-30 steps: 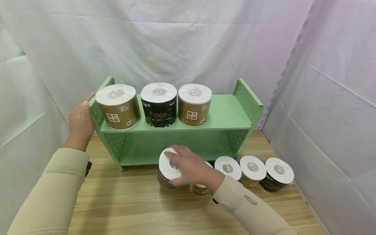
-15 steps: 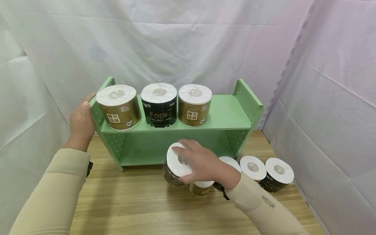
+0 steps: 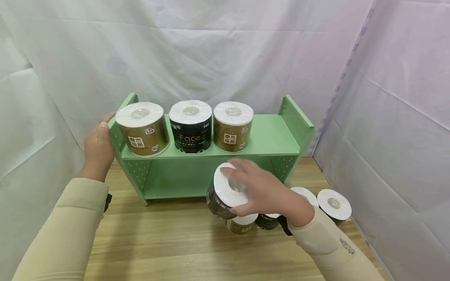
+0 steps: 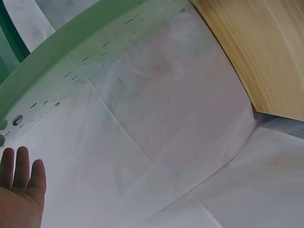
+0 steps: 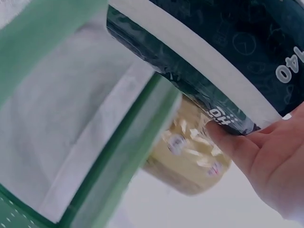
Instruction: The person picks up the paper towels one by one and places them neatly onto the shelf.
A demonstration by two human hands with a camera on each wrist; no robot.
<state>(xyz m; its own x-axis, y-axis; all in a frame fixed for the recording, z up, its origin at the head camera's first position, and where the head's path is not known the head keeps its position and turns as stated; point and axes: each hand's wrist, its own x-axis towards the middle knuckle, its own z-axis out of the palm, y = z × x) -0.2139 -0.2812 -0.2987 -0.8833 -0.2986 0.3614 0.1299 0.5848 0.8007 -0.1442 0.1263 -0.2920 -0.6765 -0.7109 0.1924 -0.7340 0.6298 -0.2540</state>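
My right hand grips a black-wrapped toilet paper roll from above, fingers and thumb spread across its white end. The roll is tilted and raised in front of the lower shelf; its dark wrapper fills the upper right wrist view. My left hand rests against the outer left side panel of the green shelf; in the left wrist view, its fingers look straight. On the upper shelf stand a gold roll, a black roll and another gold roll.
Below the held roll, a gold roll stands on the wooden table. A row of rolls continues to the right, including a black roll and an end roll. White cloth hangs behind and at both sides.
My right hand has lifted the black toilet paper roll and carried it rightward, over the front of the gold roll on the table. The left hand has stayed at the shelf's side.
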